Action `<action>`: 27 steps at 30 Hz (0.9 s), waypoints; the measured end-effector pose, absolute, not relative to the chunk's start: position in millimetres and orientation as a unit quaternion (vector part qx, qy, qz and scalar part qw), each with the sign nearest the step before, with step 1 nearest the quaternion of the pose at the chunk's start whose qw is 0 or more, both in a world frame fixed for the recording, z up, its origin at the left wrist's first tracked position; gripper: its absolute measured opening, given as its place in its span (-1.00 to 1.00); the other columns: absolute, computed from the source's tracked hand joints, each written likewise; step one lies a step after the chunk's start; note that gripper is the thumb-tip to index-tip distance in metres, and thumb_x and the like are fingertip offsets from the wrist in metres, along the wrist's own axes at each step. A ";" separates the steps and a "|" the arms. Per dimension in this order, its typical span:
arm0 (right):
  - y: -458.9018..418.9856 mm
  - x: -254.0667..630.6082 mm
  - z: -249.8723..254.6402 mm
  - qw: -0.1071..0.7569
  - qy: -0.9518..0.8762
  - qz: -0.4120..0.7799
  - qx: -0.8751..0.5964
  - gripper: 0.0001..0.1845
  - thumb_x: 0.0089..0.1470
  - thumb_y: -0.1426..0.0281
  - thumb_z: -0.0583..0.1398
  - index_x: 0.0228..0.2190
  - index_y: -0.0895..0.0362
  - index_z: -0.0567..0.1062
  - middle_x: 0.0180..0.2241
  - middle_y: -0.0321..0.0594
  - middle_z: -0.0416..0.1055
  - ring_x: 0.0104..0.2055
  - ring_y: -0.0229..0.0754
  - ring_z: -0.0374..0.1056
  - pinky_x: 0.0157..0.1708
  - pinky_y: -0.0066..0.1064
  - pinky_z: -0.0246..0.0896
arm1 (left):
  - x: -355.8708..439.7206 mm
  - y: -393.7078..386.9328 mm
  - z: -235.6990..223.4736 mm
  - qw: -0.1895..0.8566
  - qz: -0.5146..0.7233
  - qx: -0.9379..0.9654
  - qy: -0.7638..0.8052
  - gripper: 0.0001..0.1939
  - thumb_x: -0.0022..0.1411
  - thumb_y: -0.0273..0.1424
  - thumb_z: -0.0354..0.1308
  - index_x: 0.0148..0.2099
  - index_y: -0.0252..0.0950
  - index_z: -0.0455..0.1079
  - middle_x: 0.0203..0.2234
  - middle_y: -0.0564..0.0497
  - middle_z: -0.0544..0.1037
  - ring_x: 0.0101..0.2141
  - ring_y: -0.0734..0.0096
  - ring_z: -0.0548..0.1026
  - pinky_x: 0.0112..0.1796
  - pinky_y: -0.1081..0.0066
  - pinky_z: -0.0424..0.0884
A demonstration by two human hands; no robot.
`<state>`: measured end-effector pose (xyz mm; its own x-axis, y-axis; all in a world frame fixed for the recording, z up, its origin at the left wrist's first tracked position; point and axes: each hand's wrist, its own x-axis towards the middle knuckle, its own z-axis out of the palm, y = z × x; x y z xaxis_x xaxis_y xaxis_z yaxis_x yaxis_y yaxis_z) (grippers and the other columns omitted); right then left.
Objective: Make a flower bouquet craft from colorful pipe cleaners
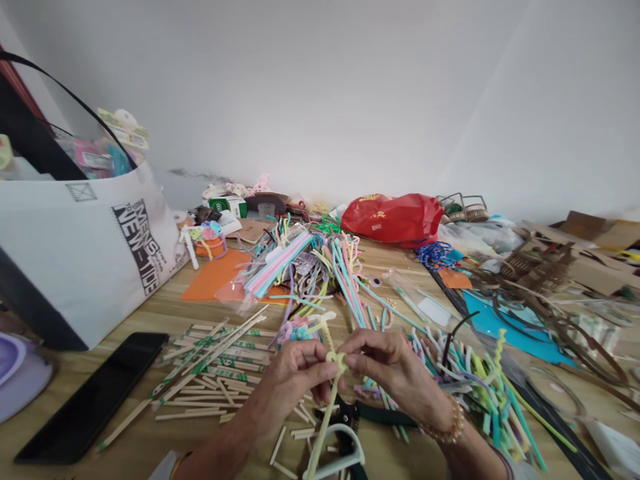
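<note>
Between both hands, over the near middle of the table, is a pale yellow pipe cleaner with a small looped knot at its middle. My left hand pinches it on the left side of the loops. My right hand grips the same loops from the right with thumb and fingers. One end stands up, twisted, above the hands; the long tail hangs down toward me. Below the hands lie a cutting tool with dark green handles and a pale curved piece.
Wrapped chopsticks and cut stick pieces lie left, beside a black phone and a white bag. Pipe cleaner bundles fill the middle, more pieces the right. A red bag sits behind.
</note>
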<state>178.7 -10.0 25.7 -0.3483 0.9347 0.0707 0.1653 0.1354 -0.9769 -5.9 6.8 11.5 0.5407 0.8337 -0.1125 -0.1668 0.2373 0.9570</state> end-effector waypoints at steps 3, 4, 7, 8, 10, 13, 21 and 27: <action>-8.7 178.9 25.3 0.392 -0.643 0.508 -0.418 -0.68 0.11 0.17 0.22 -0.31 0.20 0.52 -0.52 -0.23 0.49 -0.47 -0.25 0.38 -0.48 -0.47 0.23 | -5.0 8.1 8.5 0.731 0.359 0.487 0.316 -0.74 0.04 -0.26 0.30 -0.46 -0.37 0.42 -0.60 0.03 0.51 -0.63 0.56 0.38 -0.54 0.53 0.32; -8.2 178.6 25.4 0.396 -0.639 0.510 -0.419 -0.68 0.10 0.17 0.24 -0.31 0.20 0.52 -0.52 -0.23 0.50 -0.48 -0.25 0.38 -0.48 -0.47 0.24 | -4.8 8.6 7.4 0.732 0.366 0.480 0.314 -0.74 0.04 -0.26 0.30 -0.46 -0.36 0.41 -0.61 0.05 0.50 -0.64 0.57 0.37 -0.55 0.54 0.31; -7.7 177.0 26.3 0.398 -0.637 0.503 -0.428 -0.68 0.05 0.19 0.28 -0.29 0.21 0.51 -0.49 -0.22 0.51 -0.49 -0.25 0.38 -0.46 -0.45 0.27 | -4.5 9.5 5.4 0.730 0.383 0.470 0.315 -0.76 0.05 -0.28 0.30 -0.47 -0.35 0.39 -0.64 0.09 0.47 -0.64 0.58 0.36 -0.55 0.56 0.29; -7.7 176.6 26.8 0.396 -0.640 0.499 -0.430 -0.68 0.05 0.19 0.28 -0.30 0.21 0.51 -0.49 -0.21 0.51 -0.48 -0.25 0.39 -0.45 -0.44 0.28 | -4.5 9.5 5.1 0.729 0.384 0.470 0.314 -0.76 0.05 -0.29 0.30 -0.47 -0.35 0.39 -0.64 0.09 0.46 -0.64 0.58 0.36 -0.55 0.56 0.29; -7.9 176.5 27.7 0.393 -0.649 0.493 -0.425 -0.69 0.06 0.19 0.27 -0.31 0.21 0.52 -0.48 -0.21 0.50 -0.47 -0.24 0.40 -0.44 -0.43 0.29 | -4.5 9.1 4.9 0.730 0.381 0.476 0.309 -0.76 0.06 -0.28 0.30 -0.47 -0.34 0.39 -0.64 0.09 0.46 -0.63 0.57 0.36 -0.54 0.55 0.30; -7.2 179.3 28.2 0.394 -0.659 0.493 -0.409 -0.70 0.06 0.18 0.27 -0.33 0.19 0.53 -0.44 -0.20 0.49 -0.44 -0.23 0.40 -0.42 -0.42 0.30 | -4.4 8.3 4.0 0.735 0.363 0.486 0.304 -0.75 0.06 -0.26 0.29 -0.47 -0.35 0.40 -0.63 0.07 0.46 -0.63 0.56 0.37 -0.54 0.54 0.30; -0.8 193.1 25.7 0.352 -0.688 0.511 -0.375 -0.70 0.00 0.18 0.31 -0.37 0.18 0.58 -0.41 -0.20 0.48 -0.38 -0.22 0.38 -0.37 -0.42 0.28 | -5.5 7.2 1.2 0.798 0.296 0.454 0.263 -0.74 0.04 -0.25 0.32 -0.41 -0.36 0.42 -0.59 0.01 0.52 -0.64 0.58 0.37 -0.57 0.56 0.29; -1.1 195.1 26.3 0.333 -0.702 0.507 -0.372 -0.65 -0.02 0.12 0.31 -0.37 0.18 0.59 -0.44 -0.22 0.45 -0.43 -0.26 0.32 -0.43 -0.46 0.24 | -4.2 6.3 0.5 0.809 0.267 0.450 0.266 -0.70 0.00 -0.23 0.34 -0.42 -0.39 0.43 -0.61 -0.02 0.52 -0.66 0.58 0.37 -0.59 0.56 0.27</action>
